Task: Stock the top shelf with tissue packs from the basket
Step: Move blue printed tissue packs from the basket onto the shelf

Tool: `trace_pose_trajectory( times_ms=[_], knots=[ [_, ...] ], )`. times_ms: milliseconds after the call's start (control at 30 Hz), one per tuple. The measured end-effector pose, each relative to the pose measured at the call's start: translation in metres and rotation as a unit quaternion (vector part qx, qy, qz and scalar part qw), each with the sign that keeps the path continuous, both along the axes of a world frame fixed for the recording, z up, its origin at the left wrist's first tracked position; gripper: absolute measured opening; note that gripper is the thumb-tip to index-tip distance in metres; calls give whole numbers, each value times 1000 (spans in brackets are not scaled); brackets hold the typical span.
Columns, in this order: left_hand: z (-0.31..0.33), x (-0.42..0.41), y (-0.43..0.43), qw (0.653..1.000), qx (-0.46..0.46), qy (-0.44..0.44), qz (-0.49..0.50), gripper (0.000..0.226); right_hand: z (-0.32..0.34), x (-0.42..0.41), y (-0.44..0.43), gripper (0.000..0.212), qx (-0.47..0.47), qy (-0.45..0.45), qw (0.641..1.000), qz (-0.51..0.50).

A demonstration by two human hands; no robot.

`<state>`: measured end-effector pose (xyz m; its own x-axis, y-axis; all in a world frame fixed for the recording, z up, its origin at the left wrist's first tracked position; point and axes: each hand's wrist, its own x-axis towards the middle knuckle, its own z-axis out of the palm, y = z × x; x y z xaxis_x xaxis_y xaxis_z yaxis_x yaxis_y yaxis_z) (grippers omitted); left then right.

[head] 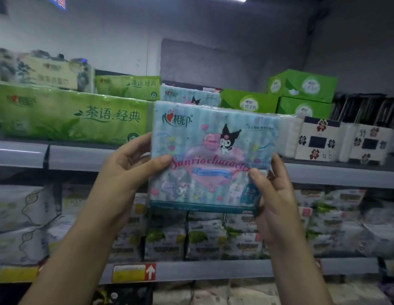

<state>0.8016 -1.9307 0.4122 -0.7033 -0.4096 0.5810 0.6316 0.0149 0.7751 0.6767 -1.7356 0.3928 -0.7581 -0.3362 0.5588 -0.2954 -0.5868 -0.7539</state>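
Note:
I hold a light blue tissue pack (213,150) with cartoon characters and a pink heart upright in front of the top shelf (81,157). My left hand (128,172) grips its left edge, thumb on the front. My right hand (273,192) grips its lower right corner, thumb on the front. The pack's upper part stands above the shelf lip, its lower part hangs below it. Behind it on the shelf stands another blue pack of the same kind (189,95). The basket is out of view.
A long green tissue pack (75,115) lies left of the held pack, with more green packs (128,86) behind. Green boxes (301,86) sit at the back right, white flower-print packs (319,139) in front of them. The lower shelf (213,271) holds several wrapped packs.

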Motion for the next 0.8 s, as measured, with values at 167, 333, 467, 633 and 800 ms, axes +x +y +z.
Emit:
trace_pose_trajectory(
  times_ms=[167,333,467,633,800],
  knots=[
    [20,-15,-2,999,-21,24,12,64,22,-16,-5,90,-17,20,1000,14],
    [33,-25,-9,998,-44,43,9,66,35,-28,-9,85,-22,48,998,20],
    [41,-34,-17,998,-39,41,32,82,40,-35,-17,101,-19,35,999,22],
    [61,-45,-23,996,-60,52,36,64,52,-46,-26,87,-40,34,998,37],
    [83,-57,-35,991,-119,2,58,61,64,-60,-28,78,-31,56,998,25]
  ],
)
